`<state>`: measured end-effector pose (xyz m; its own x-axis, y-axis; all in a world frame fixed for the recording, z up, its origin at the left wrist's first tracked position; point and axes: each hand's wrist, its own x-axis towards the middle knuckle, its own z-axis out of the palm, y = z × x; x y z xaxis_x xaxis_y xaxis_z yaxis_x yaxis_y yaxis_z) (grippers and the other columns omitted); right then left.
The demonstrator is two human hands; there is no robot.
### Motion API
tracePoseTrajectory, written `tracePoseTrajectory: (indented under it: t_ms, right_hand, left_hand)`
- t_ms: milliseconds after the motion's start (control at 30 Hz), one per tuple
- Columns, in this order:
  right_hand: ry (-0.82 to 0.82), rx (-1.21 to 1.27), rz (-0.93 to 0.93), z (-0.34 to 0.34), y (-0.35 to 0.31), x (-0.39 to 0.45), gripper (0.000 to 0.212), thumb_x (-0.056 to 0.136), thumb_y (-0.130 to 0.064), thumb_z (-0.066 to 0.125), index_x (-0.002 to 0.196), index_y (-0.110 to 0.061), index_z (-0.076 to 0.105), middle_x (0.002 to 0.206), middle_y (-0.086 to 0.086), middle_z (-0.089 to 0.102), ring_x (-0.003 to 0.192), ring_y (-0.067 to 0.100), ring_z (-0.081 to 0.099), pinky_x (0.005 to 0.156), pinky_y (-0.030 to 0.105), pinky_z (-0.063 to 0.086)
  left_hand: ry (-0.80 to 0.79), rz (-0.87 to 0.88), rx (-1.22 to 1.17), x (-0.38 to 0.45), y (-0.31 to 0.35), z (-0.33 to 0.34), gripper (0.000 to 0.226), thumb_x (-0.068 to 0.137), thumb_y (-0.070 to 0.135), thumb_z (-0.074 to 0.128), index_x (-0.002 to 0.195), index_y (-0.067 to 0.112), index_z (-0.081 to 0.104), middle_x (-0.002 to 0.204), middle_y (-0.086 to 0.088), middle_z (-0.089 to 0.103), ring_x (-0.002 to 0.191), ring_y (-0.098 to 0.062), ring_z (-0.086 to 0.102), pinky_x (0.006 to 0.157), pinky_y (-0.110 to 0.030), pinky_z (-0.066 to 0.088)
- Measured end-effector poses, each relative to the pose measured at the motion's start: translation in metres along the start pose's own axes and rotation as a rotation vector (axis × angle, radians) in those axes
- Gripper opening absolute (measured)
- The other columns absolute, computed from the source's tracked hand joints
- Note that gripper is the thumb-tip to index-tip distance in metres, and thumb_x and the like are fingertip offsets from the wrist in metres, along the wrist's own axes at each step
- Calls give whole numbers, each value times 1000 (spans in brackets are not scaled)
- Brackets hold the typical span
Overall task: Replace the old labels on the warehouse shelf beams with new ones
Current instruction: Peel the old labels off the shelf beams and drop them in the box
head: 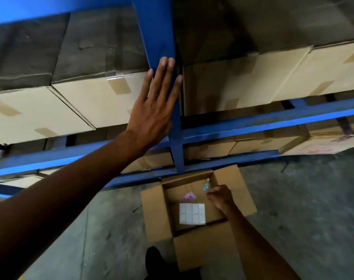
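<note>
The person stands close to a blue steel rack, looking down along its upright post (158, 37). The left hand (154, 110) is flat and open, fingers together, pressed against the face of that post between two rows of stacked cartons (95, 98); it holds nothing. The right hand (220, 197) hangs low over an open cardboard box (156, 215) on the concrete floor, its fingers pinched shut on a small crumpled scrap, pale blue (206, 185), which looks like a peeled-off label, though it is too small to be certain. Inside the box lies a white sheet of fresh labels (192, 214) in a grid, flat on the bottom, with a pinkish scrap (189, 197) just beyond it. The blue cross beams (273, 126) run left and right from the post; no label can be made out on them from here. In my judgement the step in hand is discarding the old label and collecting a new one. To do it well, the scrap should be released clear of the fresh sheet so that no adhesive fouls it, and one new label peeled by a corner without creasing. The spot under the left palm should be free of residue before application, and the label pressed from centre outward.
</note>
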<state>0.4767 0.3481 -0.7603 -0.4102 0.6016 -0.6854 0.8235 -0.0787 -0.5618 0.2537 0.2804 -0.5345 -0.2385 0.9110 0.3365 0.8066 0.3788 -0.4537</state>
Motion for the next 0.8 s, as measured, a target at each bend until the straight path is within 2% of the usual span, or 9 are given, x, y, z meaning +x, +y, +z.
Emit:
tracePoseTrajectory:
  t_ms: [167, 267, 300, 367, 433, 533, 600, 733, 800]
  right_hand:
    - [67, 57, 37, -9, 7, 6, 18, 77, -16, 71, 91, -5, 70, 97, 15, 72, 85, 21, 65, 73, 30, 52]
    - [99, 108, 10, -19, -2, -1, 6, 79, -13, 68, 76, -7, 67, 91, 17, 71, 85, 27, 66, 76, 35, 55]
    - [111, 124, -5, -23, -7, -3, 12, 79, -11, 68, 68, -11, 64, 87, 18, 71, 84, 28, 66, 78, 37, 56]
    - [140, 118, -71, -34, -22, -9, 21, 81, -12, 67, 62, -16, 59, 77, 11, 68, 72, 20, 65, 70, 28, 53]
    - [178, 75, -168, -49, -46, -24, 18, 83, -13, 65, 65, -12, 60, 70, 4, 63, 61, 10, 57, 56, 14, 44]
    - [305, 77, -335, -80, -94, -53, 7, 82, -13, 65, 83, -7, 67, 80, 5, 62, 77, 16, 58, 72, 23, 46]
    - [431, 87, -462, -111, -134, -85, 7, 82, -16, 66, 86, -10, 67, 84, 7, 64, 81, 19, 60, 77, 29, 47]
    - [742, -70, -711, -178, -210, -164, 27, 85, -26, 62, 108, -13, 66, 111, 10, 70, 106, 27, 63, 92, 37, 51]
    - [921, -163, -811, -212, -242, -203, 29, 85, -24, 60, 111, -12, 65, 114, 13, 69, 109, 31, 61, 94, 40, 48]
  left_hand:
    - [-57, 46, 71, -2, -2, -2, 97, 77, 33, 57, 148, 7, -4, 154, -29, -2, 144, -41, -1, 118, -49, 5]
    - [-37, 63, 117, -3, -6, -5, 99, 76, 39, 56, 148, 6, -4, 154, -29, -6, 144, -41, -3, 118, -49, 4]
    - [-45, 72, 135, -3, -7, -7, 100, 75, 41, 56, 148, 6, -3, 154, -29, -7, 143, -41, -4, 118, -49, 4]
    - [-71, 80, 146, -3, -8, -14, 99, 75, 44, 56, 148, 8, 1, 153, -30, -9, 143, -42, -8, 117, -51, 1]
    - [-102, 88, 124, -6, -9, -25, 96, 75, 46, 56, 148, 9, 6, 151, -32, -14, 141, -44, -13, 116, -52, -4]
    - [-159, 139, -21, -5, -5, -46, 84, 80, 44, 53, 147, 9, 15, 152, -33, -12, 142, -44, -10, 115, -52, -7]
    - [-154, 178, -143, 5, -2, -69, 77, 83, 39, 51, 145, 9, 17, 155, -28, -3, 144, -40, -2, 117, -50, 1]
    - [66, 222, -243, 45, -11, -132, 75, 83, 36, 49, 145, 10, 18, 156, -23, 7, 145, -36, 5, 117, -47, 7]
    - [194, 270, -215, 69, -20, -165, 75, 83, 36, 49, 145, 8, 18, 156, -22, 10, 145, -35, 5, 117, -47, 6]
